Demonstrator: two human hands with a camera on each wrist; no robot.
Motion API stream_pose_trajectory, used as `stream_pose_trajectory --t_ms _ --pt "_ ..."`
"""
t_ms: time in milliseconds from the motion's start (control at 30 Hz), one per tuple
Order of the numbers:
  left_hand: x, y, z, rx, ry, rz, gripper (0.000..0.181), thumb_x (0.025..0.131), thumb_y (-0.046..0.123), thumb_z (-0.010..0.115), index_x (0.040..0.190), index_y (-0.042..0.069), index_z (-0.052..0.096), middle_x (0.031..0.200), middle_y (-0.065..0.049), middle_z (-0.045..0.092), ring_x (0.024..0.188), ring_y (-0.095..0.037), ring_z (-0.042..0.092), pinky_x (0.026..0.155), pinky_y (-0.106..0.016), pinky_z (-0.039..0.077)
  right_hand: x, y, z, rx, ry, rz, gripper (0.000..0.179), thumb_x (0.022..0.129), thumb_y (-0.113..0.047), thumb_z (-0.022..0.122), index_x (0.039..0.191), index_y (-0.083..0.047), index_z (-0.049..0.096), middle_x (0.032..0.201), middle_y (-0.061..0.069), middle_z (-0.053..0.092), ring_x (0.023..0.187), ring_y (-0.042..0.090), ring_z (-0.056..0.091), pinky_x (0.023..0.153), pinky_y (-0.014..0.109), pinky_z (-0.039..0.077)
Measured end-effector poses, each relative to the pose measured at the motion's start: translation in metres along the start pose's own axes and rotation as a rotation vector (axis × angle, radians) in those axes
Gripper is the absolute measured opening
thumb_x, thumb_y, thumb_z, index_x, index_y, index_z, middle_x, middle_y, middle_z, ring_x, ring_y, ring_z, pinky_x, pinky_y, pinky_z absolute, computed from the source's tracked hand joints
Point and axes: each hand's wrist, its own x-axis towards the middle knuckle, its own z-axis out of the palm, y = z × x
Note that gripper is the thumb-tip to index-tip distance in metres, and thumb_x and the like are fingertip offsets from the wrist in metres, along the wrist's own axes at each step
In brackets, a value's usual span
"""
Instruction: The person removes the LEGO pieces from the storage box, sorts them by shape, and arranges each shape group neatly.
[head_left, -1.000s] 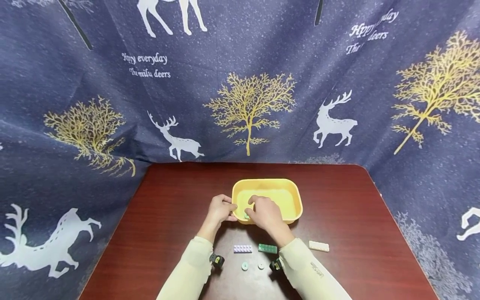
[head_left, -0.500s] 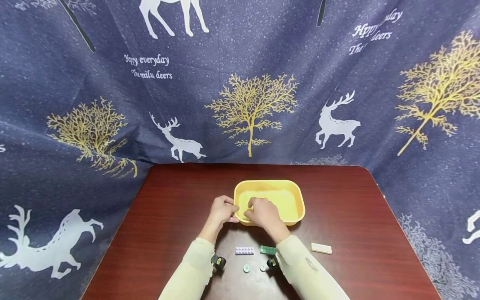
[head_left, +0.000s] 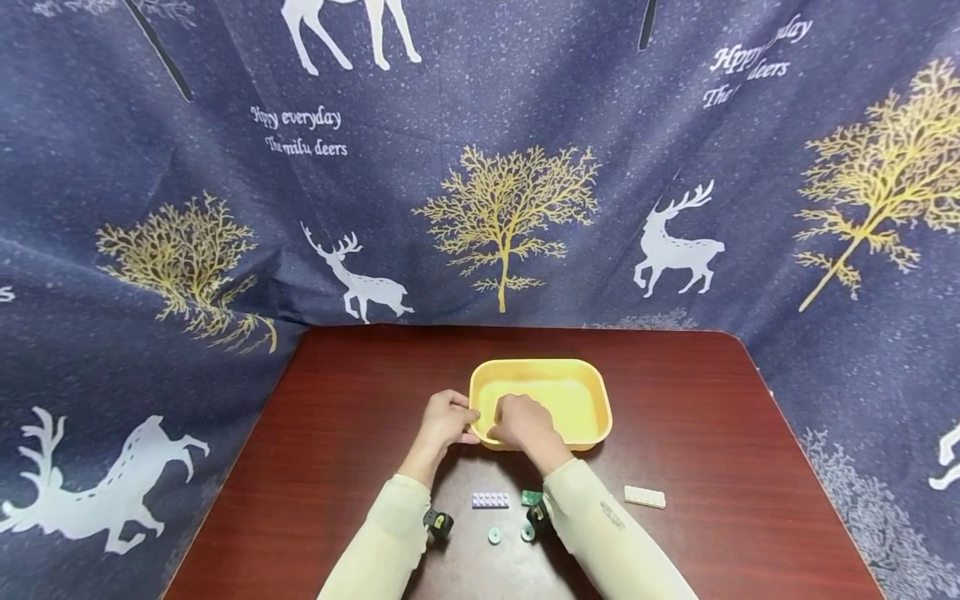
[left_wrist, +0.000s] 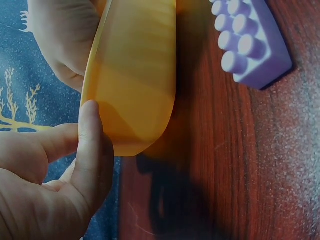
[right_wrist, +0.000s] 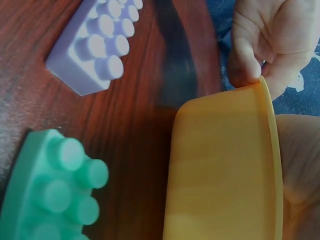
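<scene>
A yellow plastic bin (head_left: 581, 408) stands toward the back of the table. My left hand (head_left: 444, 421) pinches its near left corner; the left wrist view has fingers on both sides of the rim (left_wrist: 90, 80). Inside the bin is my right hand (head_left: 522, 419), reaching over the near wall with bent fingers. That wall (right_wrist: 220, 170) hides its fingertips in the right wrist view, so I cannot tell whether they hold anything. In front of the bin lie a purple studded toy brick (head_left: 491, 500) and a green one (head_left: 532, 498), partly covered by the right sleeve.
A white studded brick (head_left: 645, 497) lies to the right of the right forearm. Two small round pale-green pieces (head_left: 494, 536) (head_left: 528, 532) lie near the front, one close beside the right wrist camera (head_left: 537, 515). A patterned blue curtain (head_left: 480, 167) hangs behind the table (head_left: 360, 392).
The right hand has bent further down into the bin, and the small greenish piece by its fingertips is now out of sight. Its forearm has swung left over the green brick. Left hand keeps its grip.
</scene>
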Motion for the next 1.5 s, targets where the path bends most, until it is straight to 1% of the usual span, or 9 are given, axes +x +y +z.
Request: stream_pose_trajectory --t_ms 167,433,800,933,1067,1200,1267,1400,1500 --pt "0.0 0.001 0.001 0.01 -0.002 -0.003 0.029 0.088 -0.01 0.066 0.114 -0.016 0.055 0.095 -0.024 0.069 0.067 -0.025 0.068 0.058 -0.034 0.069 0.0 -0.002 -0.003 -0.032 -0.025 0.029 0.024 0.074 -0.031 0.085 0.067 -0.02 0.065 0.075 0.001 0.066 0.069 0.024 0.063 0.054 0.041 0.055" --pt "-0.001 0.003 0.004 0.004 -0.005 -0.003 0.03 0.089 -0.01 0.066 0.115 -0.016 0.053 0.087 -0.017 0.067 0.059 -0.019 0.064 0.054 -0.032 0.068 0.002 -0.002 -0.006 -0.089 -0.047 0.057 0.02 0.074 -0.023 0.079 0.065 -0.017 0.062 0.075 0.004 0.066 0.068 0.023 0.062 0.053 0.04 0.057" --pt "0.0 0.001 0.004 0.013 -0.001 0.004 0.029 0.088 -0.011 0.067 0.114 -0.016 0.054 0.094 -0.027 0.068 0.058 -0.019 0.065 0.053 -0.032 0.068 0.0 0.004 -0.015 -0.053 -0.021 0.085 0.017 0.077 -0.025 0.076 0.065 -0.021 0.066 0.077 0.002 0.067 0.071 0.022 0.063 0.052 0.039 0.055" --pt "0.0 0.0 0.003 0.013 0.0 0.004 0.029 0.088 -0.011 0.066 0.114 -0.016 0.054 0.092 -0.024 0.067 0.059 -0.021 0.066 0.054 -0.033 0.068 -0.001 0.009 -0.018 -0.032 0.017 0.073 0.012 0.078 -0.024 0.073 0.068 -0.021 0.066 0.078 0.002 0.067 0.07 0.021 0.061 0.051 0.038 0.053" --pt "0.0 0.0 0.002 0.017 0.007 0.003 0.029 0.088 -0.011 0.067 0.114 -0.015 0.055 0.087 -0.016 0.063 0.061 -0.023 0.068 0.055 -0.034 0.068 -0.005 0.014 -0.025 -0.009 0.062 0.022 0.002 0.078 -0.02 0.071 0.077 -0.018 0.07 0.082 0.003 0.069 0.071 0.023 0.062 0.052 0.04 0.053" --pt "-0.001 0.001 0.001 0.011 0.008 0.007 0.03 0.088 -0.011 0.067 0.115 -0.016 0.054 0.086 -0.014 0.063 0.064 -0.024 0.069 0.055 -0.033 0.068 -0.009 0.019 -0.033 0.013 0.095 -0.013 0.019 0.08 -0.021 0.071 0.098 -0.017 0.074 0.101 0.007 0.075 0.084 0.029 0.069 0.062 0.044 0.059" --pt "-0.001 0.001 0.001 0.004 0.007 0.006 0.03 0.089 -0.011 0.067 0.115 -0.017 0.053 0.086 -0.015 0.064 0.065 -0.025 0.069 0.055 -0.033 0.068 -0.01 0.022 -0.036 0.016 0.109 -0.018 0.024 0.081 -0.023 0.071 0.104 -0.019 0.074 0.108 0.008 0.075 0.089 0.031 0.07 0.066 0.045 0.061" --pt "-0.002 0.003 0.001 0.001 0.006 0.002 0.031 0.089 -0.011 0.067 0.115 -0.017 0.053 0.088 -0.017 0.065 0.066 -0.026 0.069 0.056 -0.033 0.068 -0.016 0.027 -0.042 0.026 0.137 -0.024 0.024 0.079 -0.022 0.07 0.102 -0.021 0.075 0.108 0.007 0.076 0.089 0.031 0.07 0.066 0.045 0.061" --pt "-0.002 0.003 0.001 0.004 0.007 0.001 0.031 0.088 -0.01 0.068 0.115 -0.017 0.053 0.09 -0.019 0.066 0.066 -0.027 0.07 0.056 -0.034 0.069 -0.022 0.032 -0.046 0.042 0.15 -0.04 0.025 0.079 -0.021 0.068 0.102 -0.02 0.075 0.099 0.004 0.075 0.083 0.027 0.069 0.064 0.043 0.06"
